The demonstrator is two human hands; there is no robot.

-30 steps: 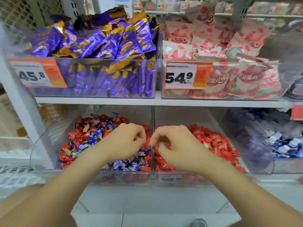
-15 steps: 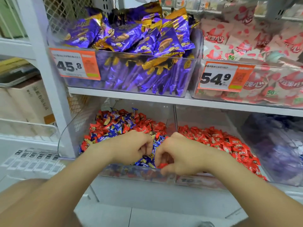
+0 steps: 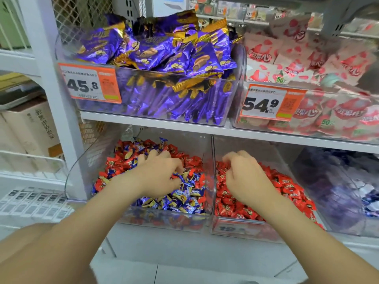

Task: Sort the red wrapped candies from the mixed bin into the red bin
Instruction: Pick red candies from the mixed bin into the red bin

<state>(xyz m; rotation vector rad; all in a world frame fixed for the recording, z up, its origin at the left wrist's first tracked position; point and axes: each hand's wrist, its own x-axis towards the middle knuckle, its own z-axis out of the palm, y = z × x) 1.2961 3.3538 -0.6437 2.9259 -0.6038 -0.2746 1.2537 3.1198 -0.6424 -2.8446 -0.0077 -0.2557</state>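
Since half a second ago both hands have parted: then knuckle to knuckle at the divider wall, now one over each lower bin.

Shelf unit (image 3: 143,125), white, two tiers in view; serves as landmark.
Upper tier, left: clear bin of purple-and-gold snack packets (image 3: 164,58), price tag "45.8" (image 3: 90,85) on its front.
Upper tier, right: clear bin of pink-and-white strawberry-print packets (image 3: 307,64), price tag "54.9" (image 3: 268,102).
Lower tier, left: mixed bin (image 3: 78,167), clear, curved front wall, holding red and blue wrapped candies heaped without common direction; long axes lie every way.
Lower tier, right of it, sharing the divider wall: red bin (image 3: 242,226), clear, filled with red wrapped candies (image 3: 287,187), likewise jumbled, no shared axis.
Lower tier, far right: bin of blue-and-white sweets (image 3: 369,199), blurred.

Left hand (image 3: 160,173): palm down in the mixed bin, fingers spread and curled into the heap, touching blue and red wrappers; whether any piece is pinched cannot be told.
Right hand (image 3: 244,175): over the red bin, just above its heap, fingers loosely curled and motion-blurred; whether it grasps a candy cannot be told.
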